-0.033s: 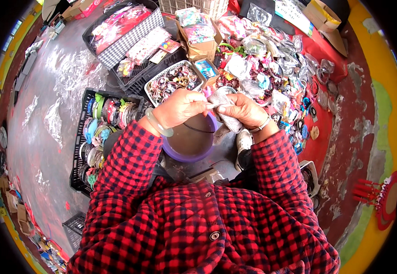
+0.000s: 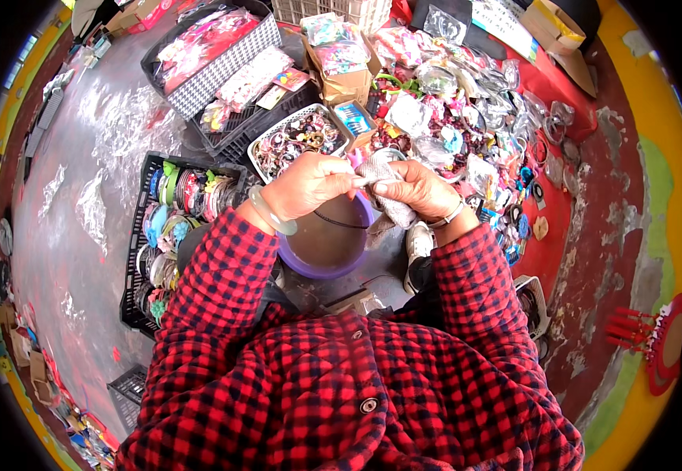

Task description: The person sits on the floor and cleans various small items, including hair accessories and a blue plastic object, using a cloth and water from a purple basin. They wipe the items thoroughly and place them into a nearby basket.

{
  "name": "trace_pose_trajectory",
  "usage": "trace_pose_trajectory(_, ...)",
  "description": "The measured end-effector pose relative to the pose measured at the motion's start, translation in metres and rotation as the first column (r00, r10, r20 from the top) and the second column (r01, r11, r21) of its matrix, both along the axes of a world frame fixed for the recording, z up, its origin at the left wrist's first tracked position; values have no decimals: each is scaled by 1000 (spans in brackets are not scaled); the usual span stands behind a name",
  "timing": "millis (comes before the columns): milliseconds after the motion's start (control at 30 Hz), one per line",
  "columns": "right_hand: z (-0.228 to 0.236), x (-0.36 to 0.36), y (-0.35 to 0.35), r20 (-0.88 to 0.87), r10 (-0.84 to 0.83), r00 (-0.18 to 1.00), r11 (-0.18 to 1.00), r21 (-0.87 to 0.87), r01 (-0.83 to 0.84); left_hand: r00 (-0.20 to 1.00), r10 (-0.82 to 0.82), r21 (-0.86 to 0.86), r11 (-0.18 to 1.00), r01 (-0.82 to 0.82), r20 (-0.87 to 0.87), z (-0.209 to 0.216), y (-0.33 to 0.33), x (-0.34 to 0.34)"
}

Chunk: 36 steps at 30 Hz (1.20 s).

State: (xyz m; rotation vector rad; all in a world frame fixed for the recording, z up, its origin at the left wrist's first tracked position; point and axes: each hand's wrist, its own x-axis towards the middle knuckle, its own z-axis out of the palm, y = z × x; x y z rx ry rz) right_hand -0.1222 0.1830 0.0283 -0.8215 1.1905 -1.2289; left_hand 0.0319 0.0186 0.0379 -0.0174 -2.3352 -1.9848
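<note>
Over a purple basin (image 2: pixel 319 272) of murky water, my two hands meet almost fingertip to fingertip. My left hand (image 2: pixel 309 185) is closed, thumb pressed to its fingers, on a thin dark headband (image 2: pixel 339 224) that curves below the hands toward the cloth. A bit of pink shows just above the fingertips; I cannot make out whether it belongs to the headband. Bunched in my right hand (image 2: pixel 426 191) is a greyish cloth (image 2: pixel 393 209), pinched under the thumb and hanging down at its lower end. The fingers and cloth hide part of the headband.
At left stands a black crate (image 2: pixel 129 292) of headbands. Beyond the basin are a white basket (image 2: pixel 260 166) of hair ties, a small blue-topped box (image 2: pixel 354 119) and a cardboard box (image 2: pixel 350 85). Packaged accessories (image 2: pixel 443 82) heap at right, near my shoe (image 2: pixel 419 242).
</note>
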Motion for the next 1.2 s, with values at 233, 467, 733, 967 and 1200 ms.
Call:
trace_pose_trajectory(233,8,-2,1,-21,1,1000,1000,-13,-1,999,39,-27,999,-40,-16,6,0,2)
trace_pose_trajectory(467,9,-11,4,-88,20,996,1000,-16,-22,995,76,-15,997,-77,-65,7,-4,5)
trace_pose_trajectory(733,20,-15,11,-57,15,998,1000,24,-13,989,145,-21,989,-145,-15,21,-14,13)
trace_pose_trajectory(967,23,-17,12,-105,-88,991,995,35,92,945,326,178,932,-315,-33,16,-26,21)
trace_pose_trajectory(1200,1,-37,20,131,-505,853,845,-124,520,833,534,805,425,-414,146,-3,-71,27)
